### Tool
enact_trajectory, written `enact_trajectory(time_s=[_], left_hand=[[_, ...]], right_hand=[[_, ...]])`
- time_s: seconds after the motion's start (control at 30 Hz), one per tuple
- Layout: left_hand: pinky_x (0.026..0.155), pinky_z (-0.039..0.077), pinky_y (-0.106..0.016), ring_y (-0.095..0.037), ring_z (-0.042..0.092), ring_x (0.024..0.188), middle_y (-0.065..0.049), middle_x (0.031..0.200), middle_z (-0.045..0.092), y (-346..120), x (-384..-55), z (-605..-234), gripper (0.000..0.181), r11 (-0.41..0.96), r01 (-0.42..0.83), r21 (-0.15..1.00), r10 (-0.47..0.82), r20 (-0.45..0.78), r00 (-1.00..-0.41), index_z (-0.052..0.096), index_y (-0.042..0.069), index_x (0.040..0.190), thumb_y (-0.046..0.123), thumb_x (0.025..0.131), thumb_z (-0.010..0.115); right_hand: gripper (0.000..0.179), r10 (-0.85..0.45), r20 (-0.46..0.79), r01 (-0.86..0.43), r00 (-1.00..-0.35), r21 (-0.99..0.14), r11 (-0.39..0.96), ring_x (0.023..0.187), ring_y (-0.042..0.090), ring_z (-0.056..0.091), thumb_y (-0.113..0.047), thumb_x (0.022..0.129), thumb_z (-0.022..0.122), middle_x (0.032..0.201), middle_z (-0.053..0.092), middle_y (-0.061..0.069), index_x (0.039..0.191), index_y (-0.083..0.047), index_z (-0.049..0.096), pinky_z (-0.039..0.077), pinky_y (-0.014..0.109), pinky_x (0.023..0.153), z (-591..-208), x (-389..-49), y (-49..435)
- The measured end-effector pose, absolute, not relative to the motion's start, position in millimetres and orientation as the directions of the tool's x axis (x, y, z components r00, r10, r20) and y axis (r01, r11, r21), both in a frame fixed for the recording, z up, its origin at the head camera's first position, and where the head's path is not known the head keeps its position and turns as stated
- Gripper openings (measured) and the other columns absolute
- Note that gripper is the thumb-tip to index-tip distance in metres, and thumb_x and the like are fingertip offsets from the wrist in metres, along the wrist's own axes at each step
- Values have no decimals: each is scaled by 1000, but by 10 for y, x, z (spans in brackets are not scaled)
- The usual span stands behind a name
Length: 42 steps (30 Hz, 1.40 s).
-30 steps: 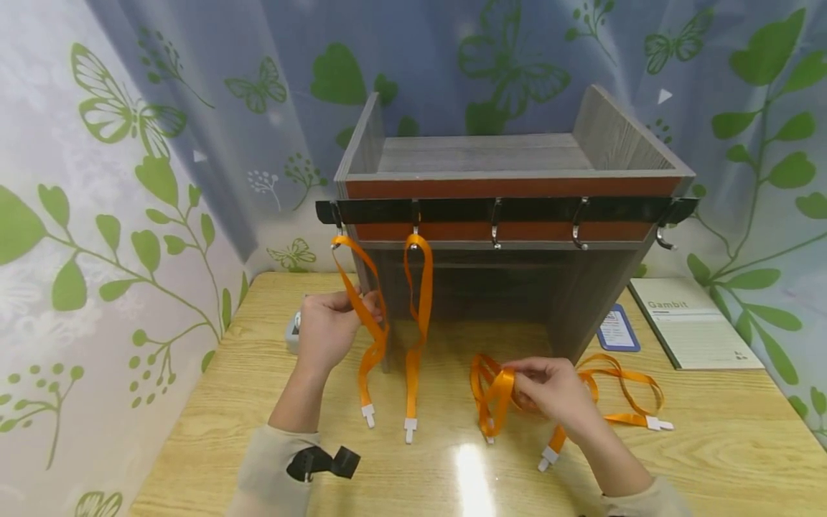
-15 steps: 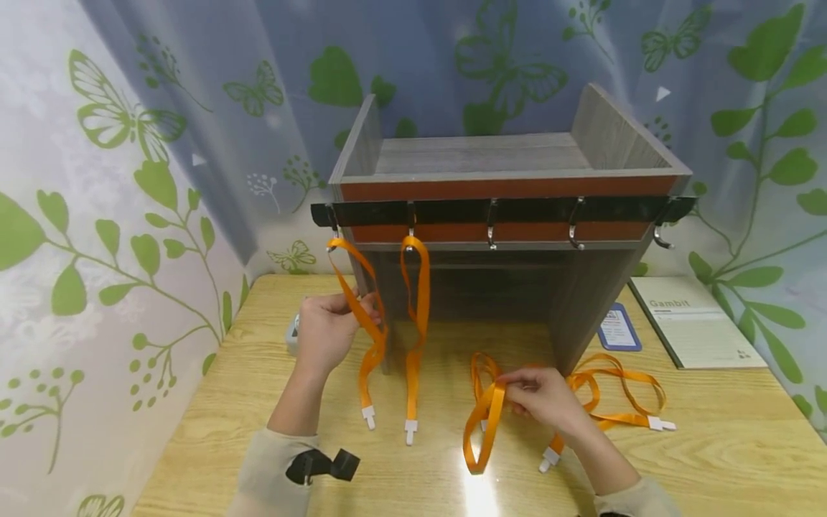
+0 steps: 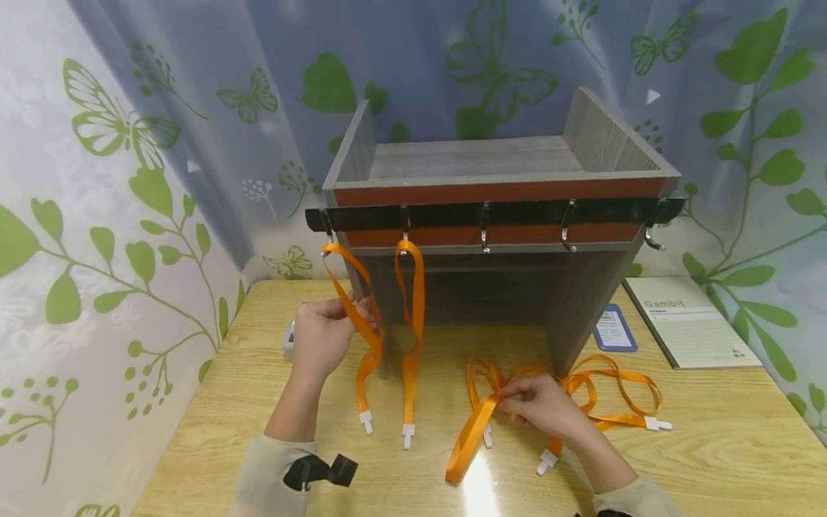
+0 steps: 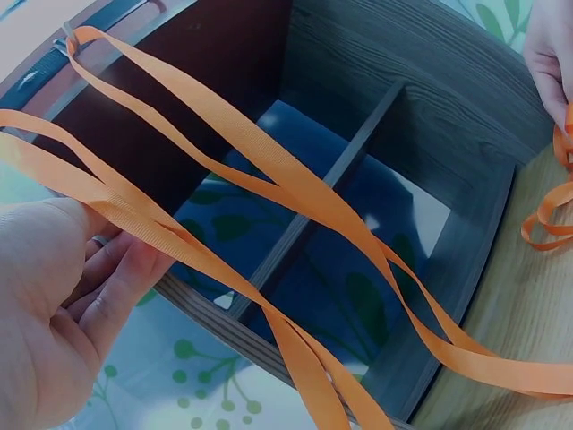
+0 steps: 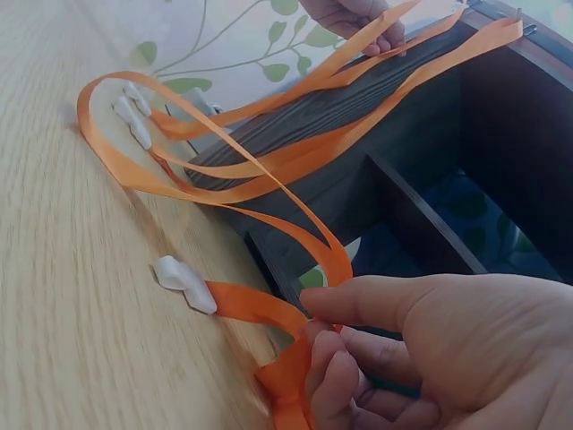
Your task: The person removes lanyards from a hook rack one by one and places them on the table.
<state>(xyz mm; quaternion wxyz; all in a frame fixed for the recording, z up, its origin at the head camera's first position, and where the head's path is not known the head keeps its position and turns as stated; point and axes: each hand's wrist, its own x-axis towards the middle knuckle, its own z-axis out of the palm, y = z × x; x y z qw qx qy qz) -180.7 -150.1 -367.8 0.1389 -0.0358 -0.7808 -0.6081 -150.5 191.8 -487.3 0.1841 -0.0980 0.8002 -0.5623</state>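
My right hand (image 3: 545, 409) pinches an orange lanyard (image 3: 470, 441) low over the table. In the right wrist view, its loop (image 5: 98, 161) stretches away from the fingertips, and a white plastic clip (image 5: 183, 282) lies on the table on its strap. Two more orange lanyards hang from metal hooks by their loops, white clips downward. My left hand (image 3: 323, 337) holds the leftmost one (image 3: 368, 334), with the strap crossing its fingers in the left wrist view. The second hanging lanyard (image 3: 416, 323) is just right of it. Another orange lanyard (image 3: 620, 373) lies beside my right hand, partly hidden.
A black hook rail (image 3: 446, 215) runs along the front of a grey wooden shelf (image 3: 474, 156). Its middle hook (image 3: 484, 237) and those to the right hold nothing. A blue-framed badge (image 3: 614, 330) and a notebook (image 3: 691, 323) lie right. A grey object (image 3: 288, 343) is half hidden behind my left hand.
The lanyard's loop in my right hand has swung out to the left and toward the front of the table. My left hand keeps its hold, almost still.
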Motion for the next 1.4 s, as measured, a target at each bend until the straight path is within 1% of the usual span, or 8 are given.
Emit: enact_trajectory(time_s=[0.13, 0.27, 0.53, 0.83, 0.97, 1.1, 1.3, 1.4], left_hand=[[78, 61, -23, -11, 74, 66, -17, 74, 75, -1498, -1813, -3688, 19, 262, 239, 935, -109, 274, -955, 78, -5, 89, 13, 90, 74], [81, 60, -21, -12, 75, 66, -16, 72, 75, -1502, -1821, -3703, 20, 275, 250, 928, -107, 288, -952, 78, -4, 85, 15, 90, 75], [76, 61, -23, -12, 75, 70, -11, 72, 76, -1503, -1805, -3685, 20, 287, 251, 925, -103, 290, -951, 78, -5, 85, 14, 91, 74], [70, 63, -26, -13, 74, 65, -18, 75, 75, -1502, -1805, -3699, 20, 261, 245, 934, -106, 280, -954, 78, -6, 91, 13, 91, 74], [82, 61, -26, -15, 77, 84, -15, 72, 75, -1500, -1806, -3706, 21, 267, 246, 932, -108, 282, -953, 78, -5, 85, 15, 90, 75], [98, 54, -24, -15, 71, 110, -11, 68, 75, -1508, -1800, -3701, 25, 274, 245, 930, -105, 282, -954, 78, -4, 77, 16, 90, 75], [93, 57, -26, -20, 73, 105, -7, 66, 75, -1514, -1798, -3699, 23, 272, 231, 934, -108, 268, -957, 78, -5, 79, 15, 90, 75], [95, 56, -25, -20, 74, 102, -7, 66, 74, -1512, -1813, -3705, 22, 295, 244, 924, -110, 287, -952, 79, -3, 79, 16, 89, 76]], right_hand=[[28, -366, -185, 50, -912, -936, 347, 61, 11, 60, -12, 91, 71, 86, 72, 16, 112, 7, 72, 52, 23, 53, -4887, -1507, 1928], [30, -376, -190, 54, -907, -937, 345, 61, 12, 58, -10, 89, 72, 84, 69, 14, 113, 7, 71, 50, 22, 53, -4877, -1506, 1933], [32, -397, -191, 45, -898, -936, 350, 60, 11, 54, -12, 88, 75, 82, 67, 13, 113, 6, 71, 47, 21, 51, -4877, -1519, 1955], [36, -405, -187, 46, -895, -942, 332, 66, 16, 64, -15, 88, 76, 87, 68, 12, 116, 6, 70, 55, 25, 56, -4846, -1521, 1989], [38, -402, -186, 42, -897, -939, 342, 67, 16, 65, -19, 88, 76, 89, 69, 11, 116, 6, 69, 55, 26, 56, -4820, -1514, 1993], [39, -388, -189, 47, -902, -936, 348, 65, 15, 62, -20, 88, 76, 91, 70, 10, 116, 6, 69, 54, 25, 55, -4802, -1506, 1976], [39, -380, -131, -14, -915, -934, 357, 63, 17, 64, -21, 89, 76, 90, 70, 11, 116, 7, 69, 55, 28, 54, -4676, -1500, 1955], [39, -386, -106, -40, -916, -935, 352, 58, 14, 58, -21, 90, 75, 87, 68, 13, 117, 7, 69, 50, 24, 50, -4588, -1511, 1939]])
